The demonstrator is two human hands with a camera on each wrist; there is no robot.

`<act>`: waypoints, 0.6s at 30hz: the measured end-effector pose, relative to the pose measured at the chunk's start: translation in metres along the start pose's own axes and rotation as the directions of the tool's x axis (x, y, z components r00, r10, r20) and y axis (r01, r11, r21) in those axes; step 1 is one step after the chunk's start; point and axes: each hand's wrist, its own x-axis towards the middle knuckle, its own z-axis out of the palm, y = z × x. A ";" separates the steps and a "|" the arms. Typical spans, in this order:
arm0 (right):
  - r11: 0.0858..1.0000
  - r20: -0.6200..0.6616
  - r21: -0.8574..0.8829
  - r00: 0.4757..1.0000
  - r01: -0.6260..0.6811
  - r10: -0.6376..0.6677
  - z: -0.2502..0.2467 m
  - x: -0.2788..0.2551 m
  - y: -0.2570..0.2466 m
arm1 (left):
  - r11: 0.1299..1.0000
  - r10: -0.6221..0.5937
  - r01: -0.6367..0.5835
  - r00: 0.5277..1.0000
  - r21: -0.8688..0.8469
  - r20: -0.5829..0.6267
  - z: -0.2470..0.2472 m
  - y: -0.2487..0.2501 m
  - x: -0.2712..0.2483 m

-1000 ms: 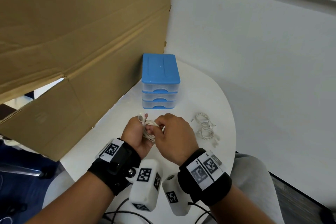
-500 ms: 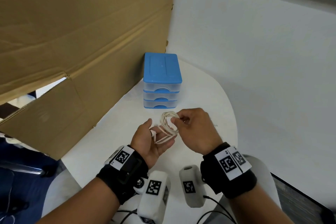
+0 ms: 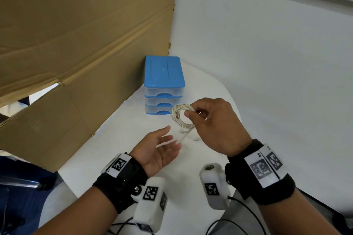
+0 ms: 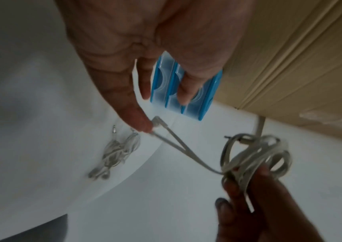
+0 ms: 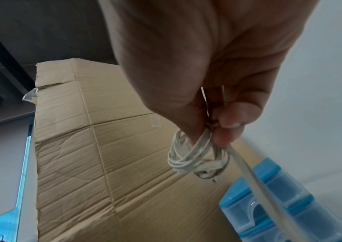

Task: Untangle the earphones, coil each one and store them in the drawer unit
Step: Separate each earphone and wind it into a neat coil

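Observation:
My right hand (image 3: 191, 115) pinches a coiled white earphone (image 3: 182, 118) between thumb and fingers, held above the table in front of the blue drawer unit (image 3: 164, 86). A loose doubled tail (image 4: 178, 147) runs from the coil (image 4: 256, 157) down to a fingertip of my left hand (image 3: 168, 139), which lies palm up with straight fingers. All three drawers (image 4: 186, 91) look closed. A second bundled earphone (image 4: 116, 155) lies on the table; the head view hides it behind my right hand. The right wrist view shows the coil (image 5: 192, 157) gripped at the fingertips (image 5: 231, 117).
A tall brown cardboard sheet (image 3: 76, 44) stands along the left behind the white round table (image 3: 118, 139). A white wall closes the right side. The drawer unit (image 5: 279, 204) sits at the table's far edge against the cardboard.
My right hand has drawn the coil off my left hand, up and to the right toward the drawers. The left hand has opened and let the coil go.

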 end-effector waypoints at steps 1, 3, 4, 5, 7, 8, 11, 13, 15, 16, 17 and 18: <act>1.000 -0.006 -0.015 1.000 0.005 -0.005 0.000 0.001 0.000 | 1.000 -0.016 0.017 0.998 0.020 -0.053 0.000 -0.006 0.002; 0.998 -0.020 -0.068 1.000 0.017 -0.018 0.001 0.003 0.001 | 0.998 -0.040 0.045 0.990 0.038 -0.137 0.000 -0.018 0.004; 0.995 -0.026 -0.094 0.999 0.020 -0.022 0.001 0.005 0.001 | 0.996 -0.046 0.057 0.988 0.066 -0.150 0.001 -0.022 0.004; 0.994 -0.032 -0.110 0.999 0.019 -0.023 0.001 0.006 0.002 | 0.991 -0.057 0.072 0.989 0.110 -0.133 0.003 -0.026 0.003; 0.994 -0.049 -0.109 0.998 0.024 -0.030 0.003 0.007 0.001 | 0.975 -0.097 0.099 0.995 0.198 -0.022 0.008 -0.030 -0.001; 0.995 -0.058 -0.099 0.998 0.030 -0.036 0.003 0.006 0.001 | 0.969 -0.117 0.103 0.992 0.225 0.047 0.012 -0.031 -0.005; 0.998 -0.071 -0.057 0.997 0.033 -0.037 0.006 0.003 -0.001 | 0.972 -0.140 0.091 0.964 0.215 0.225 0.017 -0.030 -0.011; 0.999 -0.073 -0.022 0.997 0.037 -0.039 0.009 0.001 -0.002 | 0.989 -0.127 0.097 0.949 0.115 0.289 0.017 -0.027 -0.011; 0.999 -0.071 0.022 0.997 0.045 -0.043 0.012 -0.002 -0.004 | 0.996 -0.079 0.084 0.955 -0.003 0.286 0.015 -0.022 -0.006; 0.997 -0.067 0.048 0.997 0.052 -0.049 0.014 -0.004 -0.005 | 0.997 -0.042 0.057 0.966 -0.054 0.255 0.014 -0.019 -0.004; 0.996 -0.060 0.072 0.997 0.061 -0.057 0.017 -0.006 -0.006 | 0.995 0.005 0.017 0.978 -0.099 0.209 0.012 -0.015 -0.001; 0.993 -0.052 0.092 0.997 0.070 -0.065 0.020 -0.009 -0.006 | 0.990 0.054 -0.032 0.986 -0.139 0.156 0.010 -0.010 0.001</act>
